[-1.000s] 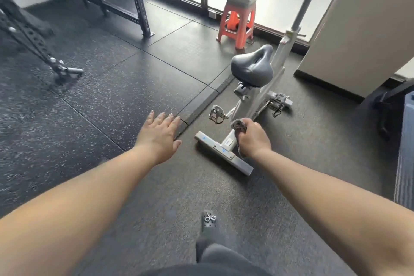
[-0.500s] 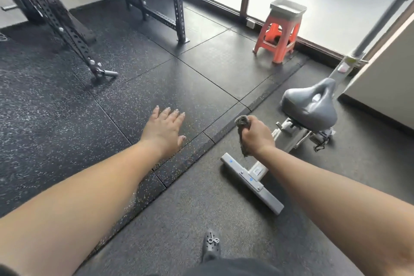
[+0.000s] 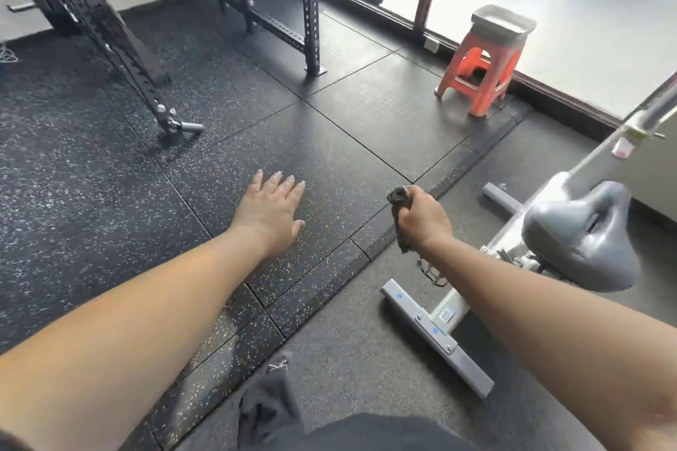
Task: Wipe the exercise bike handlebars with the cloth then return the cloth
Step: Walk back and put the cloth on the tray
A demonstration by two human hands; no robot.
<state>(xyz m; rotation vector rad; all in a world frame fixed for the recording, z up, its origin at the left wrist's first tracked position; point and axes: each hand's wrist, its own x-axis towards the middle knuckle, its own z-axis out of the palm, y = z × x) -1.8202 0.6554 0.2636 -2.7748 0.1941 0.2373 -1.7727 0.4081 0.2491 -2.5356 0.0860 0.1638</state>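
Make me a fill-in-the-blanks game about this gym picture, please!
1. The right hand grips a grey ____.
2. The stool by the window has legs coloured ____.
3. The tray sits on top of the ____.
4. The left hand has its fingers spread and holds ____.

Missing words: cloth; orange; stool; nothing

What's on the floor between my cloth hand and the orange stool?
Nothing: the head view shows only bare floor mats between the right hand gripping the cloth and the stool.
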